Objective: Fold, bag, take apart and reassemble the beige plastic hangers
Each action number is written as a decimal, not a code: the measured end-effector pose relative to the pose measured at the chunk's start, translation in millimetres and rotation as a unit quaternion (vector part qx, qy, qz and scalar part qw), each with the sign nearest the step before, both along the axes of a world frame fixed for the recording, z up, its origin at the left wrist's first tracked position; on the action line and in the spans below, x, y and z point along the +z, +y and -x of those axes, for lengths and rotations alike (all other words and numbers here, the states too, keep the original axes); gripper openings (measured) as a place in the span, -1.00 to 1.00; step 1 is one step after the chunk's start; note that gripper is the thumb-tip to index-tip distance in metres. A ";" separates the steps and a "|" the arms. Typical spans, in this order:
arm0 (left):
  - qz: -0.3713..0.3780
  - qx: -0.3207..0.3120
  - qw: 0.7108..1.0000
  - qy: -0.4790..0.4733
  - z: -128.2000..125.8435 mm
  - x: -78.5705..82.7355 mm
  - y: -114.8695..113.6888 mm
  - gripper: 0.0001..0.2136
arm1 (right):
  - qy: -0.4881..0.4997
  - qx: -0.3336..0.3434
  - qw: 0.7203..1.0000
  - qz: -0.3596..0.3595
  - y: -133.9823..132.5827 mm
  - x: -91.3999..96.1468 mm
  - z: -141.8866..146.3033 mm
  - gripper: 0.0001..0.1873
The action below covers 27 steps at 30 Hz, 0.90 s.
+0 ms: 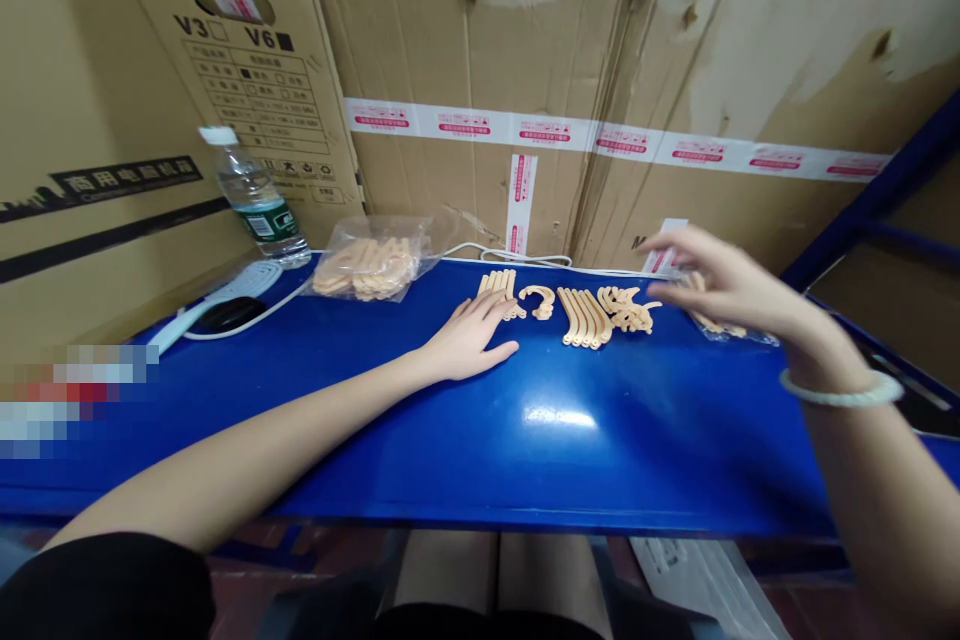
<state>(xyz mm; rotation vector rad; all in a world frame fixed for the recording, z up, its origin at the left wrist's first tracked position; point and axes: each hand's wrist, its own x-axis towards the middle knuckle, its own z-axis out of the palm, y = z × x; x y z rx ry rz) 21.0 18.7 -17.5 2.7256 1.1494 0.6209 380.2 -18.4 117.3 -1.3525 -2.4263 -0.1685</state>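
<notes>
My left hand lies flat with its fingers apart, the fingertips over a row of slim wooden-coloured strips. Just right of it is a curved hook-shaped piece. Several longer curved bars lie side by side further right, beside a small pile of irregular pieces. My right hand, slightly blurred and wearing a pale bracelet, hovers with thumb and fingers apart. It partly covers a clear bag with similar pieces; nothing shows in its fingers.
On the blue table, a clear bag of wooden-coloured pieces sits at the back left. Near it stand a water bottle and a pale long-handled object. A white cable runs along the cardboard behind.
</notes>
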 end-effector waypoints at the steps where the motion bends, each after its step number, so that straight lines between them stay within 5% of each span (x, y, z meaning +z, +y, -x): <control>1: -0.001 -0.003 1.000 -0.003 0.1 -0.6 0.2 -0.40 | -0.016 0.004 1.000 0.022 5.7 -10.3 -1.8 -0.47; 5: -0.005 -0.013 1.000 -0.012 1.1 -3.2 1.2 -0.44 | -0.045 0.010 0.991 0.129 27.7 -55.8 -15.3 -0.38; 8: -0.008 -0.019 1.000 -0.014 1.9 -4.6 1.5 -0.46 | -0.034 0.022 0.986 0.162 33.4 -72.9 -21.5 -0.39; 14: -0.014 -0.024 0.999 -0.016 2.9 -4.2 1.3 -0.48 | -0.011 0.011 0.989 0.145 34.6 -81.6 -13.4 -0.56; 27: -0.014 -0.030 0.999 -0.004 3.7 -2.6 1.8 -0.51 | -0.040 -0.050 0.991 0.119 57.1 -95.9 -34.7 -0.53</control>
